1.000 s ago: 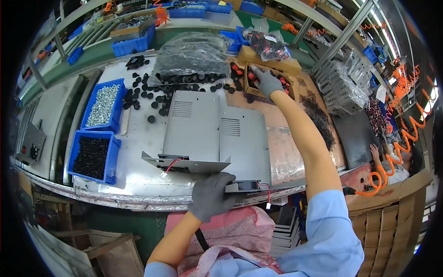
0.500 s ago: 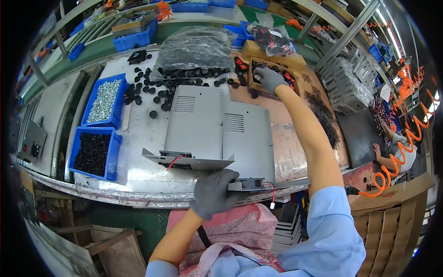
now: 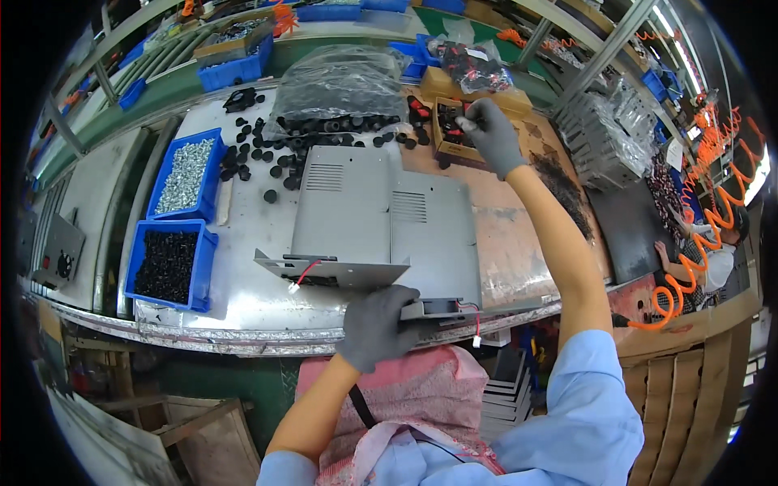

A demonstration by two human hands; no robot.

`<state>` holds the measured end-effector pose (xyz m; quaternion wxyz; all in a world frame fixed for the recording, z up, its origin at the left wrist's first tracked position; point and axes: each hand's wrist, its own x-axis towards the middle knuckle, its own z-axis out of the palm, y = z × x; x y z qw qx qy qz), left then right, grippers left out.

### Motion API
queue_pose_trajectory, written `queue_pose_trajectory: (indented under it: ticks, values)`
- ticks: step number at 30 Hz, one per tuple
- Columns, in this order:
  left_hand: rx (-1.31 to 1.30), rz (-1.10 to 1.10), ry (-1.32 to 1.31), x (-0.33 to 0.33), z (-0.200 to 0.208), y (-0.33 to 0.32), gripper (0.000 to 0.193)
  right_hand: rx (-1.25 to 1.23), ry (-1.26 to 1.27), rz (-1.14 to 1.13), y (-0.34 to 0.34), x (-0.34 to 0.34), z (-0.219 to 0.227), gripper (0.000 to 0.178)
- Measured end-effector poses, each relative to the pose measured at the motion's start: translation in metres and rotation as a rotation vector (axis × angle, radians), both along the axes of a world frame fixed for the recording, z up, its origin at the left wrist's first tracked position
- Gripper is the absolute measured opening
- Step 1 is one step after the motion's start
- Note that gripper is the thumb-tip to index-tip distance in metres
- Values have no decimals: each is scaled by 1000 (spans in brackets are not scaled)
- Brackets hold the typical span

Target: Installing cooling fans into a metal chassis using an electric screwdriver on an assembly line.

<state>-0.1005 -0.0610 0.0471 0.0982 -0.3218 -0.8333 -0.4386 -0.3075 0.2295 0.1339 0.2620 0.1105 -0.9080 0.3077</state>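
Two bent grey sheet-metal panels lie side by side on the bench: a left panel [image 3: 340,215] and a right panel [image 3: 438,255], both with vent slots. A black fan [image 3: 442,308] with red wires and a white plug sits at the right panel's near flange. My left hand [image 3: 377,328], in a grey glove, is closed round that flange's left end. My right hand [image 3: 496,139], gloved too, is just above a cardboard box [image 3: 459,152] of black and red parts. Its fingers are curled together; whatever they hold is too small to make out.
Left of the panels stand a blue bin of silvery screws [image 3: 185,176] and a blue bin of black screws [image 3: 166,266]. Black round caps [image 3: 270,196] lie scattered behind, near a clear plastic bag [image 3: 336,85]. An orange coiled hose [image 3: 668,301] hangs at right, by another person [image 3: 713,267].
My right hand has drawn up and slightly right out of the box, its fingers now curled. The left panel's red wire and plug hang differently. My left hand keeps its grip.
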Motion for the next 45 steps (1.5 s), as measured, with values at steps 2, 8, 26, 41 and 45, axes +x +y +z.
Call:
queue_pose_trajectory:
  ticks: [2,8,26,41,45]
  values:
    - [11,0,2,0,-1,0,52,-79,73,36,-20,45,27,23]
    - [-9,-40,-42,-3,-11,-1,53,-407,224,282,-90,216,96,44]
    - [548,-464,-582,18,73,-13,58,317,154,-93,-142,314,16,40]
    - [795,-222,-562,24,65,21,45,133,53,-246,-135,294,25,33]
    - [840,-252,-572,23,57,27,48,129,120,-290,-137,287,18,27]
